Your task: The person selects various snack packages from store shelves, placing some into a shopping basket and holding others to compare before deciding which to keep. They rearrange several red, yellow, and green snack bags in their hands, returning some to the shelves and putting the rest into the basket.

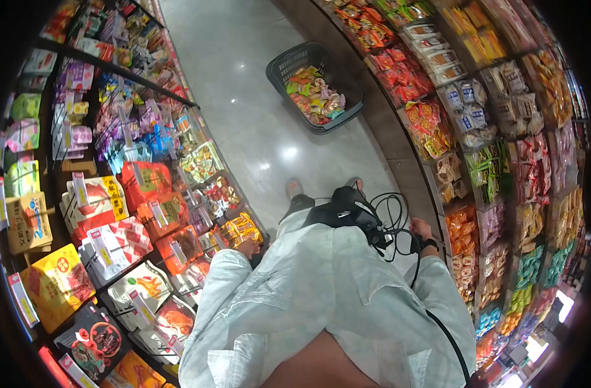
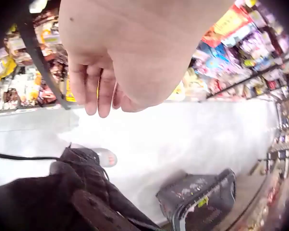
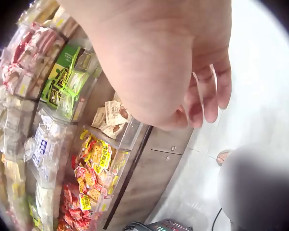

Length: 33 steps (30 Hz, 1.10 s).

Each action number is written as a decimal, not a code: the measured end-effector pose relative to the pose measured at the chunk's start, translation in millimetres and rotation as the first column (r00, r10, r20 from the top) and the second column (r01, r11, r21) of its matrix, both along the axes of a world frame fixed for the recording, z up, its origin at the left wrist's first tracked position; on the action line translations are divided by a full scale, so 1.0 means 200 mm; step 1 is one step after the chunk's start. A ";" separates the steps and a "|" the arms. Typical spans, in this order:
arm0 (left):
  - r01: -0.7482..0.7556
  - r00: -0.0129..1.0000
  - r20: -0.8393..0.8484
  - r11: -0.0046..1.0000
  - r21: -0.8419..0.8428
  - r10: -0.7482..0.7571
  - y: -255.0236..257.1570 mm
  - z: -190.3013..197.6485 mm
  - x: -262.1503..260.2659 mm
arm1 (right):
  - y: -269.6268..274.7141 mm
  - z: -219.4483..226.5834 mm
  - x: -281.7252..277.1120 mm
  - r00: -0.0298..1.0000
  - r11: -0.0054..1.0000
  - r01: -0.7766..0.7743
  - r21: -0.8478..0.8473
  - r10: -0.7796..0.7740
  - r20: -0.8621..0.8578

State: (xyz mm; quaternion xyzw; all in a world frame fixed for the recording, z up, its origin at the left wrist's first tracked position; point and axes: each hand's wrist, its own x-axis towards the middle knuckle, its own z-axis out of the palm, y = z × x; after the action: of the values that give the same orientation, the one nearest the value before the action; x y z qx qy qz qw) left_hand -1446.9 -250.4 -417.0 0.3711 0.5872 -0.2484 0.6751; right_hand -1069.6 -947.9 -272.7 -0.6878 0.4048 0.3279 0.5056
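My left hand [image 1: 248,247] hangs at my side, close to the left shelf and its orange snack packets [image 1: 242,227]. Its fingers [image 2: 92,91] dangle loosely in the left wrist view, holding nothing. On the other side, my right hand [image 1: 421,228] is lowered beside the right-hand bins, with a dark band around the wrist. The right wrist view shows that hand's fingers [image 3: 209,96] slightly bent, with no object in them. A dark shopping basket [image 1: 355,118] stands on the floor ahead, with several small colourful snack packets [image 1: 315,97] in it.
Bagged snacks such as a yellow pouch [image 1: 58,278] fill the left shelves. Clear bins of small wrapped snacks [image 1: 463,229] line the right over a brown cabinet base [image 3: 149,168]. Grey tiled floor [image 1: 211,52] runs between them. A black cable [image 1: 447,333] loops near my right hand.
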 end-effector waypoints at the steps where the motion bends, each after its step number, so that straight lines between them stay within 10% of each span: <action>1: 0.060 0.991 0.121 0.998 0.000 -0.059 0.04 0.06 -0.07 | 0.06 0.06 0.01 1.000 1.000 -0.008 -0.013 0.007 -0.013; 4: -0.002 0.991 -0.131 0.992 0.124 0.018 -0.05 0.51 0.16 | 0.20 0.10 0.07 0.998 0.999 -0.049 -0.016 0.048 -0.037; 11: -0.091 0.994 -0.039 0.971 0.219 0.102 -0.04 0.09 0.33 | 0.57 0.12 0.49 0.892 0.892 -0.452 -0.019 0.452 0.017; 13: -0.156 0.986 -0.041 0.977 0.146 0.163 0.05 0.44 0.64 | 0.61 0.02 0.64 0.940 0.936 -0.340 0.090 0.337 0.048; 20: -0.215 0.972 0.150 0.941 0.263 0.180 0.23 0.67 1.16 | 1.00 -0.11 1.10 0.975 0.969 -0.222 0.113 0.221 0.019; 33: 0.165 0.967 0.119 0.912 0.375 -0.225 0.61 0.71 2.19 | 1.35 0.16 1.88 0.923 0.959 -0.279 0.050 0.253 0.290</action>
State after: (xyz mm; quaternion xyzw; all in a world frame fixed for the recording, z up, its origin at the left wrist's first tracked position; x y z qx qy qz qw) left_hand -1009.0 -128.7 -274.1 0.5647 0.5268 -0.1716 0.6117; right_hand -694.5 -678.5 -241.1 -0.7524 0.2166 0.3106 0.5390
